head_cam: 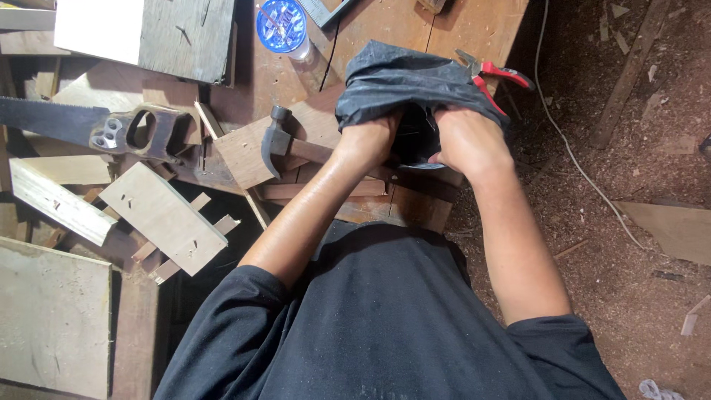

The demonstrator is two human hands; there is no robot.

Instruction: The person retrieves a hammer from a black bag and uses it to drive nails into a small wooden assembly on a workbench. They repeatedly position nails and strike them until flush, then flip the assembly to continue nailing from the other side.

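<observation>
I had both hands on the black plastic bag (400,81), which sat on the wooden workbench (370,30) directly ahead of me. My left hand (368,141) was closed on the near left edge of the bag's mouth, and my right hand (468,141) was closed on the near right edge, with the opening held between the two. Most of the bag bunched up just beyond my knuckles, away from my body.

I judged the bag thin, soft and light, with no stiffness of its own; it folded and creased wherever it wasn't pulled taut. The film looked slick, so a pinch of gathered material at the rim seemed a surer hold than a flat palm. Something dark showed inside the opening between my hands, but I couldn't tell what it was.

A claw hammer (278,137) lay just left of my left hand, and red-handled pliers (496,74) rested just past my right, touching the bag's far side.
</observation>
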